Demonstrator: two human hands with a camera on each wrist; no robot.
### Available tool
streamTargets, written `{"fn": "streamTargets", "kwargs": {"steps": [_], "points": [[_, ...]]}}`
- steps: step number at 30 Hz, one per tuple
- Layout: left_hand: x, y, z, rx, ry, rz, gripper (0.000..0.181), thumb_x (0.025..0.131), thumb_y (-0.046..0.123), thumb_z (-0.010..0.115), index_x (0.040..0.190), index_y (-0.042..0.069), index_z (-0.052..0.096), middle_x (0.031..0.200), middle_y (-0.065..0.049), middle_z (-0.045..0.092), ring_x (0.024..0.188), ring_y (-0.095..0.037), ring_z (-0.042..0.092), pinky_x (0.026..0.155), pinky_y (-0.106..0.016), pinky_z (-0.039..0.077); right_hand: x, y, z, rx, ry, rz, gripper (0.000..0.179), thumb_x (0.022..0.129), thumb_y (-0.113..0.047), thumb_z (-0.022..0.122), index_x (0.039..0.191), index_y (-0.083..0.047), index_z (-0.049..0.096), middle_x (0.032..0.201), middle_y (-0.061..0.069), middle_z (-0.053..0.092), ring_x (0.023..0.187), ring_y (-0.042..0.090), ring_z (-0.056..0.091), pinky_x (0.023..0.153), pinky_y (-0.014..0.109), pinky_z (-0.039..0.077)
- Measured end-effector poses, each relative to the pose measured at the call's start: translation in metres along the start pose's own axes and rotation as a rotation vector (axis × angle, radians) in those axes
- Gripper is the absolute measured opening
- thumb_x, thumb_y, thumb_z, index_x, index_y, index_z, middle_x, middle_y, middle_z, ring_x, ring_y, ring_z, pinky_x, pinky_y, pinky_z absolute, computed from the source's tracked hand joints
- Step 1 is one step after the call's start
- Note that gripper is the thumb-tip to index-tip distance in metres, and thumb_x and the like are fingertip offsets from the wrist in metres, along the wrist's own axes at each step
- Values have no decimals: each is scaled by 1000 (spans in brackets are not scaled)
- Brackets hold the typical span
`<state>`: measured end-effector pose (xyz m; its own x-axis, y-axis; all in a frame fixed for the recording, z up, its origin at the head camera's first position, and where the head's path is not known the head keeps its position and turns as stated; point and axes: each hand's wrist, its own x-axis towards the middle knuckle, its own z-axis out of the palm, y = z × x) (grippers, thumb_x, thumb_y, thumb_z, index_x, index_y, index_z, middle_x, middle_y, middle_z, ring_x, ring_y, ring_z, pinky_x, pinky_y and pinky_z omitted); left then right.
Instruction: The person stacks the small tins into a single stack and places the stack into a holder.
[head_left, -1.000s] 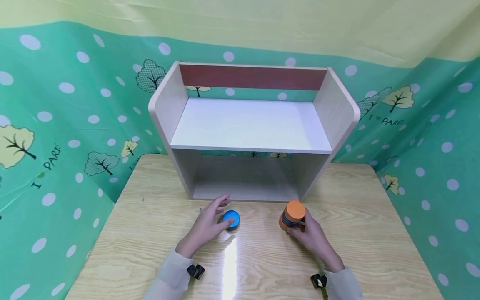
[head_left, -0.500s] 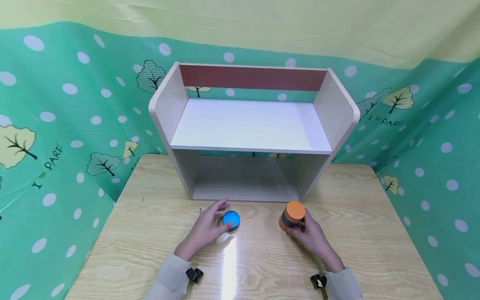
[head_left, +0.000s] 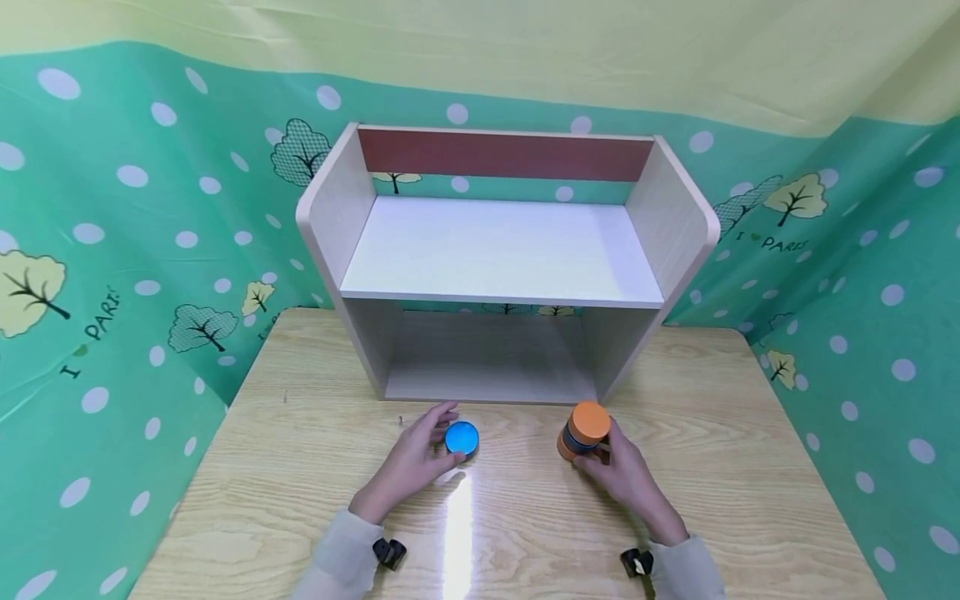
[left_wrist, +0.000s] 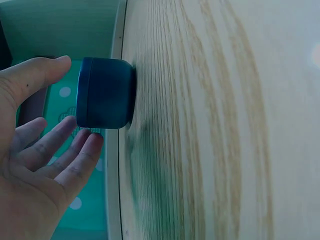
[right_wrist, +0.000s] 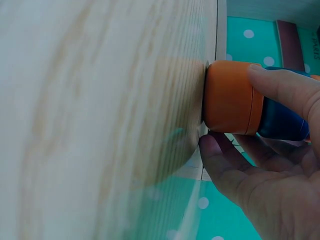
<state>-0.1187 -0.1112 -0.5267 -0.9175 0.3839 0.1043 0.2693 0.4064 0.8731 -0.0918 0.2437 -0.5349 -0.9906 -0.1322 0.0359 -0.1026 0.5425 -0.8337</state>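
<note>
- Green and pale yellow fabric curtain (head_left: 153,229), printed with white dots and trees, hangs behind the bench and along both sides
- Pale wood-grain bench (head_left: 735,500) carries everything, with a bright streak of reflected light (head_left: 459,533) near the middle
- White two-tier shelf unit (head_left: 502,250) with a dark red back strip (head_left: 506,155) stands towards the bench's far side
- Person's right grip (head_left: 628,473), unchanged from a second ago, clasps the lower part of an upright orange, dark blue and orange container stack (head_left: 578,437), in front of the shelf unit's right end
- Left grip (head_left: 411,456) is slack; its thumb has drawn back from over the round blue container (head_left: 462,437) to its near edge, so I judge it ungrasped; whether they touch I cannot tell
- That container stands upright on the bench, well apart from the stack
</note>
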Motion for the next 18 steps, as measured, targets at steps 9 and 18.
{"fn": "streamTargets", "kwargs": {"steps": [9,18], "points": [[1,0,2,16,-22,15,81,85,5,80,152,4,36,142,-19,51,127,-30,53,99,-41,51,0,0,0,-4,3,4,70,82,5,79,141,-4,42,128,20,58,119,37,57,92,47,55],[2,-2,3,63,-23,24,79,84,5,81,151,3,39,140,-18,54,126,-28,54,99,-39,51,0,0,1,-7,2,11,71,83,4,79,142,-4,41,129,20,58,120,37,57,93,49,54]]}}
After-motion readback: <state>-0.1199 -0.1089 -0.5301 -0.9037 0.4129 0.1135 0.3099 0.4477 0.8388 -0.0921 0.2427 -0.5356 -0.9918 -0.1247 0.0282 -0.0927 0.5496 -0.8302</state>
